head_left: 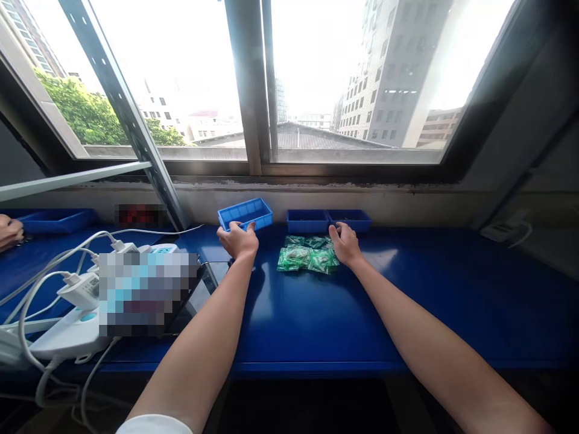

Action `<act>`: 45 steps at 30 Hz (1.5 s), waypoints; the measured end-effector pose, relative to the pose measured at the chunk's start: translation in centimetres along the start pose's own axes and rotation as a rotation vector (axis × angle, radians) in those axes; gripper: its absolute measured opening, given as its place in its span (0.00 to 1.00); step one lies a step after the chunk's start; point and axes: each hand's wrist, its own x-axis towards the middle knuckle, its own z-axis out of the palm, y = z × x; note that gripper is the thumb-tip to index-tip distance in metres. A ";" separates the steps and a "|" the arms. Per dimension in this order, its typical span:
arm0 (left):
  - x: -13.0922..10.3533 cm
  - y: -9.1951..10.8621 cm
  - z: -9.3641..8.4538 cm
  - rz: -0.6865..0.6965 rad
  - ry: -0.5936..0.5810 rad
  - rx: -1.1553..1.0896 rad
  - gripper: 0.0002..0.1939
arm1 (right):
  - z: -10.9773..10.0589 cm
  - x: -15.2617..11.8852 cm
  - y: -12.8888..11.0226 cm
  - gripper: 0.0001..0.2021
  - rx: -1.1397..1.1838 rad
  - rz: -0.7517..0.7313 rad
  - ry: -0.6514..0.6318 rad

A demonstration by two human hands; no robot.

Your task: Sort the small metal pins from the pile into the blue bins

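My left hand (239, 242) grips the near side of a small blue plastic bin (246, 214), raised and tilted above the table; its inside looks bare. At the right edge of a pile of green-printed clear plastic packets (307, 256) is my right hand (346, 245), thumb and fingers apart, with nothing visible in it. Its fingertips lie just in front of the right blue bin (362, 224); whether they touch the bin or the packets I cannot tell. Beside that bin stands another blue bin (305, 226). Small dark items show inside both, too small to name.
The blue table (307, 325) runs along a window. At left lie a white power strip (67, 340) with plugged chargers and cables, a blurred-out item, and a dark flat device (199, 301). A metal shelf post (158, 163) stands behind. Another person's hand (9, 232) is beside a blue tray (61, 222).
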 end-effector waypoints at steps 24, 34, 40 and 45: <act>-2.1 0.1 3.2 0.497 -0.434 0.320 0.32 | 0.1 -0.4 -0.1 0.37 0.001 0.064 -0.196; -0.6 -0.5 4.5 0.441 -0.558 0.209 0.39 | -0.5 -0.8 -0.5 0.37 -0.023 -0.077 -0.458; -1.1 0.4 4.1 0.481 -0.455 0.136 0.38 | 0.1 -0.4 -0.4 0.39 -0.164 -0.030 -0.355; -3.3 1.8 3.3 0.778 -0.667 0.031 0.30 | 0.5 -0.3 -0.4 0.38 -0.206 -0.045 -0.429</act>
